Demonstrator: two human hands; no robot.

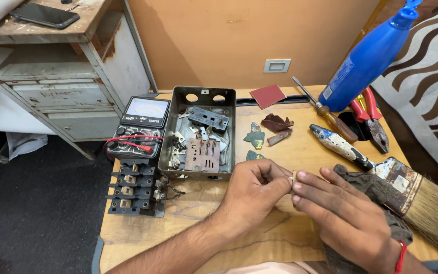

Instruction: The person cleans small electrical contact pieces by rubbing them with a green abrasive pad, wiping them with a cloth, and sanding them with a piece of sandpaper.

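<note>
Both hands near, fingertips together | left hand (253,189) and right hand (341,213) pinched small pale piece (293,177) between them | over table (198,213) | metal box (198,133) far left | brush (406,187) right

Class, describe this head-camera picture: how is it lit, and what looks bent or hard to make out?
Head view: soft, even light, faint shadows under both hands; the blue bottle and cabinet lean from wide-angle distortion; the tiny piece pinched between left hand and right hand is indistinct.

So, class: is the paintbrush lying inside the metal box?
No, the paintbrush lies on the wooden table, right of the metal box.
</note>
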